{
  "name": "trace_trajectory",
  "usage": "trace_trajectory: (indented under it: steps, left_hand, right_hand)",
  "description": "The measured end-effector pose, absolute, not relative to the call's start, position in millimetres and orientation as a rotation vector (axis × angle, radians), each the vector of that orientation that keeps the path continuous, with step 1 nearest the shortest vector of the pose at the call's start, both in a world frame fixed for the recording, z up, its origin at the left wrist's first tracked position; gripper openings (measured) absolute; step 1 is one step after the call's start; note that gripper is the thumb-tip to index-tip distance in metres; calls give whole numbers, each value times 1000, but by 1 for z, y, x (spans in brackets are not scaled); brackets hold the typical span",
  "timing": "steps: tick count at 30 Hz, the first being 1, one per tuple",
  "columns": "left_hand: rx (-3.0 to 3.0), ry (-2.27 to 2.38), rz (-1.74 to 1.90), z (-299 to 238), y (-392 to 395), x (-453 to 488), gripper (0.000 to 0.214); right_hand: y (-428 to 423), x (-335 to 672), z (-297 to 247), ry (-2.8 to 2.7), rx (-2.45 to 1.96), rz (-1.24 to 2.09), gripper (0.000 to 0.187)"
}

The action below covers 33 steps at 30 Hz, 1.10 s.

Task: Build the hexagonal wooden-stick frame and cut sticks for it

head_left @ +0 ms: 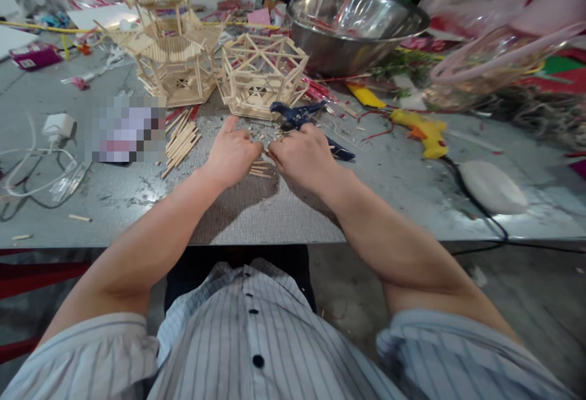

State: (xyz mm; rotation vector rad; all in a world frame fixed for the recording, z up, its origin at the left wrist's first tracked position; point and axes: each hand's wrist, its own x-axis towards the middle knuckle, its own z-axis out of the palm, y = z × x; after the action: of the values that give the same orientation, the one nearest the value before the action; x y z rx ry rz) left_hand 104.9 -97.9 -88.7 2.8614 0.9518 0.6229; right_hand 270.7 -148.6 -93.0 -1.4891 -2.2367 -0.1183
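Note:
Over the grey table, my left hand (235, 152) is closed in a pinch, its index finger partly raised toward the wooden frame. My right hand (304, 157) pinches close beside it, with the fingertips of both hands nearly meeting. What lies between them is too small to make out. Short wooden sticks (260, 170) lie on the table just below the fingers. A dark blue hand tool with two handles (297, 114), like pliers, lies behind my right hand, which partly covers it. Behind both hands stands an open frame of wooden sticks (263, 73).
A tiered wooden pavilion model (176, 61) stands back left, near a pile of sticks (182, 146). To the right are a yellow glue gun (425, 132), its black cord, and a white oval object (493, 186). A steel bowl (352, 49) sits behind. A charger (58, 126) lies left.

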Motion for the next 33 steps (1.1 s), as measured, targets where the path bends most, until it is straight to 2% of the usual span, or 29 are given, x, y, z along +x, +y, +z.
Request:
trace_trajectory:
  steps: [3, 6, 8, 12, 15, 21, 28, 33]
  left_hand:
    - [2612, 1068, 712, -89, -96, 104, 29]
    - [2138, 1066, 873, -94, -89, 101, 18]
    - [1873, 956, 954, -99, -84, 99, 14]
    - [1674, 794, 982, -110, -81, 103, 24]
    - [1696, 804, 947, -115, -81, 108, 24]
    - [1802, 817, 901, -121, -79, 108, 17]
    - [1967, 884, 815, -123, -68, 103, 13]
    - [2249, 900, 777, -124, -59, 100, 16]
  right_hand:
    - [-155, 266, -85, -2125, -1368, -263, 17]
    - [-159, 267, -79, -1943, -1266, -260, 21]
    - [-153, 271, -83, -1820, -1272, -72, 25]
    - [-129, 280, -103, -1696, -1335, 392, 30]
    - [-118, 280, -111, -1684, -1296, 544, 29]
    - [-126, 272, -106, -1607, -1286, 666, 14]
    - [-126, 267, -111, -1543, -1294, 787, 14]
    - [-126, 265, -110, -1539, -1344, 831, 22]
